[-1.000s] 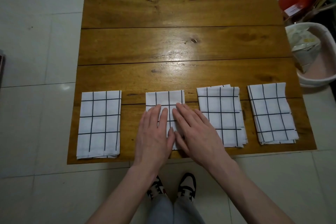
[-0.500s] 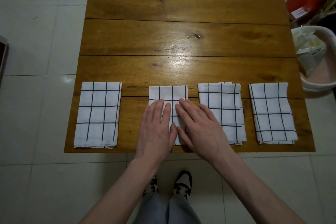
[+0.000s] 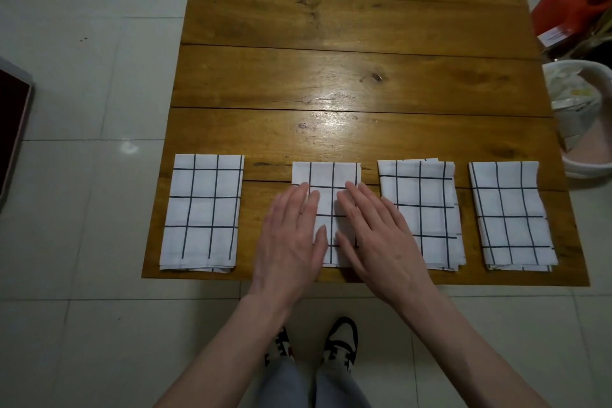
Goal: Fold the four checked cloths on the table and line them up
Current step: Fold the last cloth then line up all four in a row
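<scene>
Four folded checked cloths lie in a row along the lower edge of a wooden counter point(image 3: 347, 83), seen from above. Leftmost cloth point(image 3: 202, 212) sits at lower left of the frame; the second cloth point(image 3: 331, 175) is lower centre; the third cloth point(image 3: 420, 212) and the fourth cloth point(image 3: 510, 215) are at lower right. Both hands lie flat on the second cloth, fingers straight and holding nothing: the left hand point(image 3: 291, 238) covers its left side, the right hand point(image 3: 377, 238) its right side, thumbs close together.

This looks like the final smoothing and placing. The second cloth sits nearer the third than the leftmost, so evening the row likely means sliding it left with light, level pressure from both palms, keeping layers from shifting and its top edge level with the neighbours.
</scene>
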The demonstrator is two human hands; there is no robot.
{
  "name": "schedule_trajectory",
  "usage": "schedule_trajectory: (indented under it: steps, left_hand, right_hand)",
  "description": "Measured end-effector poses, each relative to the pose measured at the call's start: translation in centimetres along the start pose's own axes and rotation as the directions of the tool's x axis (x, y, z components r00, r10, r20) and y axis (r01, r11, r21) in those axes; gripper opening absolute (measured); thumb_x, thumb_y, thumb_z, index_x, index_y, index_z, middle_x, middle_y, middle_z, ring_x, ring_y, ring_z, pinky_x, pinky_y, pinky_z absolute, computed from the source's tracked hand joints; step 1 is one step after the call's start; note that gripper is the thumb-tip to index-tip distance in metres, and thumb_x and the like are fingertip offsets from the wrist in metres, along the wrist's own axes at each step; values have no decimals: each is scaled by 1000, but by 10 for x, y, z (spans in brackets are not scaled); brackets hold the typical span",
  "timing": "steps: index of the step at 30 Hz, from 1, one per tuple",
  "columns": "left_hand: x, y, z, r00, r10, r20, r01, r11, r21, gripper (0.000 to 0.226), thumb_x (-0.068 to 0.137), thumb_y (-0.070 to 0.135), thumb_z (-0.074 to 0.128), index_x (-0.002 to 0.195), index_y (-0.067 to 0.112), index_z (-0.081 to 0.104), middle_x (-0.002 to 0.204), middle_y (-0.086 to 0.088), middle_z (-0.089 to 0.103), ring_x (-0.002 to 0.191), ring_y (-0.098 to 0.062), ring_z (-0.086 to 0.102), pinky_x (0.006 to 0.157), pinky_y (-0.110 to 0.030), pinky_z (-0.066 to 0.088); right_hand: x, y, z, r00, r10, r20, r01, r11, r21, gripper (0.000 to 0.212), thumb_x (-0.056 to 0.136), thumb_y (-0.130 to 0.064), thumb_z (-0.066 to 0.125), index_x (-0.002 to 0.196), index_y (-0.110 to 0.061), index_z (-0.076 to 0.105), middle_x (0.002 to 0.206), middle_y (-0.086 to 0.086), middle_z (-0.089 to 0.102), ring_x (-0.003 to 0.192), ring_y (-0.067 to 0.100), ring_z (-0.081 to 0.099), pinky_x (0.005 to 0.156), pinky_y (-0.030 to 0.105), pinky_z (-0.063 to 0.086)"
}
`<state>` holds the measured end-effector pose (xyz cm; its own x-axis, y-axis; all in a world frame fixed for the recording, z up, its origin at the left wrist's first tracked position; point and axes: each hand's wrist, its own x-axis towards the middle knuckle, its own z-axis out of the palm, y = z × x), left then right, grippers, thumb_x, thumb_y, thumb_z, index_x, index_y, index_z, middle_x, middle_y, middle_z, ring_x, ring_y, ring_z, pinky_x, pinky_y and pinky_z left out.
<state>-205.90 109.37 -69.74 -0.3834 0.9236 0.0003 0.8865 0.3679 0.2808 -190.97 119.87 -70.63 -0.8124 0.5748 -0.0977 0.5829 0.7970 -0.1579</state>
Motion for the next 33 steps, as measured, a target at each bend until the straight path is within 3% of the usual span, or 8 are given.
schedule_trajectory:
  steps: [5,9,13,20,27,33]
  left_hand:
    - [-14,-47,-18,978,-146,-146,140,989,-53,46,104,18,51,148,4,48,148,-17,51,142,-30,44,121,-48,36]
    - [-30,-93,-24,953,-281,-114,283,959,-1,49,99,12,54,147,2,49,148,-19,50,142,-34,43,119,-54,38]
    - [-42,-118,-21,923,-378,-68,380,925,20,51,99,19,55,148,5,47,154,-19,43,146,-37,37,118,-56,36]
    - [-44,-132,-17,940,-338,-54,340,940,33,52,99,13,60,149,7,48,153,-19,45,142,-37,43,116,-50,39]
    - [-43,-135,-22,951,-304,-59,305,952,5,47,100,12,51,147,8,52,150,-16,50,138,-34,47,109,-49,44]
    - [-39,-123,-22,966,-256,-33,255,967,-12,48,95,10,58,143,8,56,146,-15,54,135,-32,52,106,-48,50]
  right_hand:
    - [13,-35,-6,999,6,-54,-1,996,85,59,111,-41,41,163,-16,29,172,7,23,160,20,19,130,40,18]
    - [34,-82,-5,998,-35,-55,44,986,158,60,110,-38,47,163,-15,29,172,7,25,160,21,20,130,42,18]
    - [52,-130,1,995,-96,-32,100,978,184,61,110,-40,42,164,-15,26,173,6,23,161,20,16,131,43,17]
    - [71,-170,23,987,-158,26,148,962,230,55,113,-38,25,163,-16,32,170,4,31,159,18,22,130,43,17]
    - [70,-159,27,981,-187,43,179,973,147,53,109,-31,40,159,-13,40,169,5,34,157,20,28,129,47,23]
    - [64,-141,18,983,-164,80,156,983,97,56,106,-34,31,158,-15,41,168,2,36,156,20,31,127,50,26]
